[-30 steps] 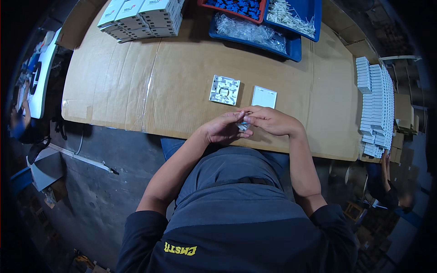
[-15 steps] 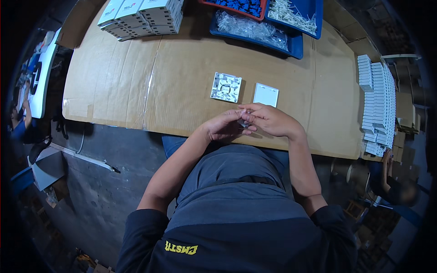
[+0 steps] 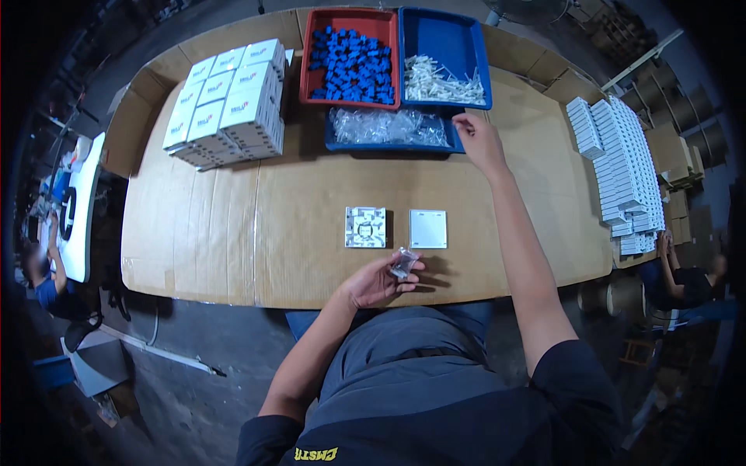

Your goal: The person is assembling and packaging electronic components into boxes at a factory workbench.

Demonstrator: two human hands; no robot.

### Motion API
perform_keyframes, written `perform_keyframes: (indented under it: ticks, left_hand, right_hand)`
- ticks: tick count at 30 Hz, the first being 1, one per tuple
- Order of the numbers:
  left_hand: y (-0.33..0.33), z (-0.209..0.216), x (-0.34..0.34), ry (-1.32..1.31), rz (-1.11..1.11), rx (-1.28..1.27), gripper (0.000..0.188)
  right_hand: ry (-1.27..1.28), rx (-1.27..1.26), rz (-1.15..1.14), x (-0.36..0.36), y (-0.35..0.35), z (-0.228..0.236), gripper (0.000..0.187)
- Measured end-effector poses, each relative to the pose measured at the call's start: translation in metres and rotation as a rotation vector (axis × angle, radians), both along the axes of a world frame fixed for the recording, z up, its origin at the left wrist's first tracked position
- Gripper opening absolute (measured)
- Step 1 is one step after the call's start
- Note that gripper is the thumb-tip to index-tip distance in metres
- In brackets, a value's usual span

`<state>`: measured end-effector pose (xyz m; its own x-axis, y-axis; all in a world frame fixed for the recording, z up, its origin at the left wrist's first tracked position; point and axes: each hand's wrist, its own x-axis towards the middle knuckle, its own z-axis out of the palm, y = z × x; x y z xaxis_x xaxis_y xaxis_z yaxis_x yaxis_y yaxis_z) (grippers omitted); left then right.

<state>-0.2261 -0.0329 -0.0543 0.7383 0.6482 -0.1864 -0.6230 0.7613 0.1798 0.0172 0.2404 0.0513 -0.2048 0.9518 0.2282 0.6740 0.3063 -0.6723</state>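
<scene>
My left hand (image 3: 379, 281) is closed on a small clear plastic bag (image 3: 403, 264) in front of me, near the table's front edge. My right hand (image 3: 479, 142) reaches far forward to the right end of the blue tray of clear bags (image 3: 334, 145), just below the blue tray of white plastic pieces (image 3: 483, 78). Its fingers are pinched together; what they hold, if anything, cannot be made out. Beyond my left hand lie a square white module with a patterned face (image 3: 365, 227) and, right of it, a flat white square cover (image 3: 428, 229).
A red tray of blue plastic parts (image 3: 350, 66) stands at the back. Stacked white boxes (image 3: 225, 105) rise at the back left. Stacked thin white pieces (image 3: 625, 167) line the right edge. Cardboard (image 3: 186, 233) covers the table. Other people (image 3: 676, 272) sit at both sides.
My right hand has left my left hand and stretched forward to the trays. The left hand keeps the clear bag. The view has tilted up, bringing the trays fully into sight.
</scene>
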Motion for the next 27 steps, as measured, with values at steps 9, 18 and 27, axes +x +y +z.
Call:
perform_keyframes:
  ticks: [9,18,27]
  left_hand:
    - [0.002,-0.003,0.0,-0.041,-0.008,-0.02,0.052]
    - [0.003,-0.001,0.0,-0.092,-0.02,-0.087,0.053]
    - [0.006,0.003,0.002,-0.059,-0.036,-0.008,0.054]
  right_hand:
    - [-0.416,0.325,-0.167,-0.005,0.104,0.002,0.014]
    - [-0.546,0.256,-0.08,-0.004,0.131,-0.008,0.015]
    - [0.502,0.044,-0.137,0.031,0.146,-0.003,0.017]
